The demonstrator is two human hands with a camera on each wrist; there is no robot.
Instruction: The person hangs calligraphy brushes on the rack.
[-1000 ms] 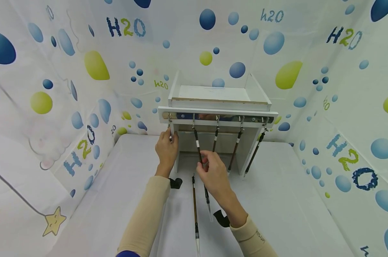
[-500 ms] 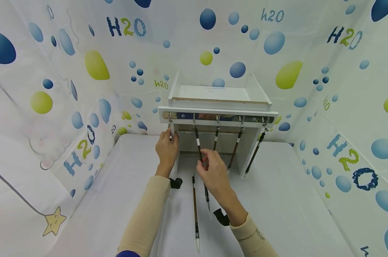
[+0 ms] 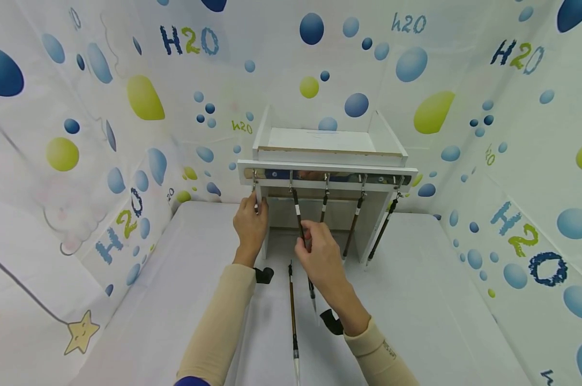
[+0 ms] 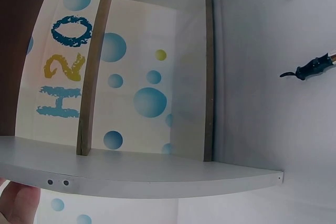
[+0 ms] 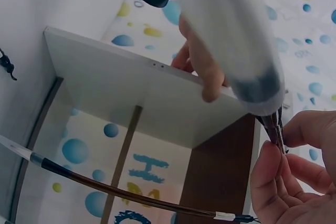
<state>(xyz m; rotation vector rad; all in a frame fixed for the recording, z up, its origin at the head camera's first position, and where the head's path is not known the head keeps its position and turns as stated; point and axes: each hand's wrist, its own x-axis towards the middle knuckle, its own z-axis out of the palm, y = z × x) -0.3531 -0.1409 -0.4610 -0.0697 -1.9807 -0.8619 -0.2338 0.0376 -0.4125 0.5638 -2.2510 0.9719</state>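
A row of metal hooks runs along the front rail (image 3: 328, 166) of a white shelf unit. My left hand (image 3: 250, 222) is raised at the leftmost hook (image 3: 254, 182), thumb and fingers pinching its lower end, beside the shelf's side panel (image 4: 157, 184). At the second hook (image 3: 291, 181) hangs a dark-handled paintbrush (image 3: 298, 212), bristles down. My right hand (image 3: 320, 257) pinches this brush partway down its handle; its pale bristles (image 5: 210, 30) loom large in the right wrist view. Another brush (image 3: 292, 305) lies on the white surface, between my forearms.
More brushes hang to the right, among them one (image 3: 352, 228) near the right side panel and one (image 3: 382, 230) at the far right hook. The shelf's top tray (image 3: 320, 140) stands above the rail. Patterned sheets surround the white surface (image 3: 416, 300).
My right hand has shifted slightly upward with the brush, whose bristle end sits a little higher. The left hand stays at the leftmost hook.
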